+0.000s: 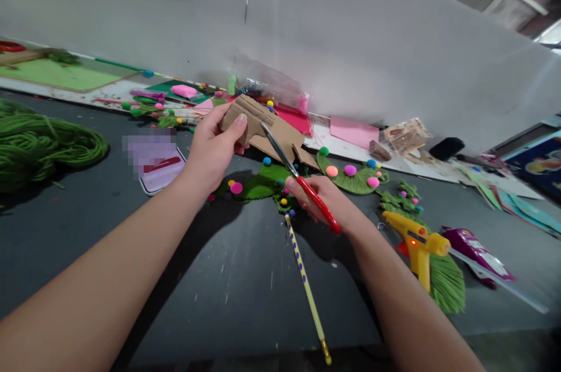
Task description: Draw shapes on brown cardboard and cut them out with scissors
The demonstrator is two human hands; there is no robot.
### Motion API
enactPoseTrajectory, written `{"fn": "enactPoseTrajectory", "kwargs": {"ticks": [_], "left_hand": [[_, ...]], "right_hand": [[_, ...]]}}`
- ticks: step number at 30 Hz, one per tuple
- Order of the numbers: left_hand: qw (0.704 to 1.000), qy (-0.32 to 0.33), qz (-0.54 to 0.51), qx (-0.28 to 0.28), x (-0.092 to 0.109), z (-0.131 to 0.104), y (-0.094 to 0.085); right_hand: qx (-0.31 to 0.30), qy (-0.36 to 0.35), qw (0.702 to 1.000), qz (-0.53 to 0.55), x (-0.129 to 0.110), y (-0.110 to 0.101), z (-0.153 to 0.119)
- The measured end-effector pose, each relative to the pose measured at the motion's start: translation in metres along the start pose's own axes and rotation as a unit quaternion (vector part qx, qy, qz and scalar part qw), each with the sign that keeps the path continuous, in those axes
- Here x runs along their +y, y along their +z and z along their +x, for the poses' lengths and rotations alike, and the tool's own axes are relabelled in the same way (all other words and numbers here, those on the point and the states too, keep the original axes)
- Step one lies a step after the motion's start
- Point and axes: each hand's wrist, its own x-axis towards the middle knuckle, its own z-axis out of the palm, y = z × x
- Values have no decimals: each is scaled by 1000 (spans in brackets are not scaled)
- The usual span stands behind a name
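Head view: left hand [213, 149] fingers pinching cardboard piece [263, 129]; right hand [326, 201] fingers curled around scissors [302, 182] (red handles), blades touching cardboard.

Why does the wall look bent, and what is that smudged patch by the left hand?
Head view: the wide lens bows the wall; the lilac patch on the phone is blurred in blocks; hands and cardboard cast soft shadows on the grey table; far edges look smeared.
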Motion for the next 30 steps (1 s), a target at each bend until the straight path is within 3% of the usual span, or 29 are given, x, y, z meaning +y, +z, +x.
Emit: {"fn": "enactPoseTrajectory", "kwargs": {"ticks": [30], "left_hand": [[1000,8,7,-4,2,0,-1]], "right_hand": [[-5,4,1000,2,-3,0,-2]]}}
